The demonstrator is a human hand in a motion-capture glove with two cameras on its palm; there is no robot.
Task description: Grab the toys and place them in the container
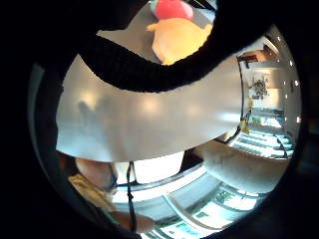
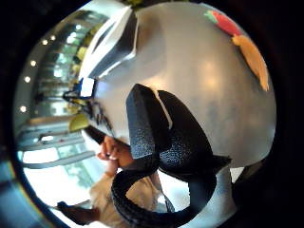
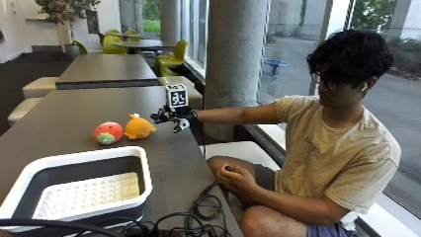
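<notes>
An orange plush toy (image 3: 139, 127) and a red round plush toy (image 3: 107, 132) sit side by side on the dark table (image 3: 72, 111). My gloved right hand (image 3: 172, 117) hovers just right of the orange toy, fingers spread and relaxed, holding nothing. The white-rimmed container (image 3: 82, 183) stands at the near end of the table with nothing in it. In the little finger side palm view the orange toy (image 1: 178, 39) and red toy (image 1: 172, 8) lie on the table beyond a glove finger (image 1: 149, 69). The thumb side palm view catches both, orange toy (image 2: 252, 59) and red toy (image 2: 224, 22).
Black cables (image 3: 190, 217) lie coiled at the table's near edge beside the container. A concrete pillar (image 3: 233, 59) rises right behind the table. The person's bare left hand (image 3: 231, 177) rests in their lap. A second table (image 3: 105, 69) stands farther back.
</notes>
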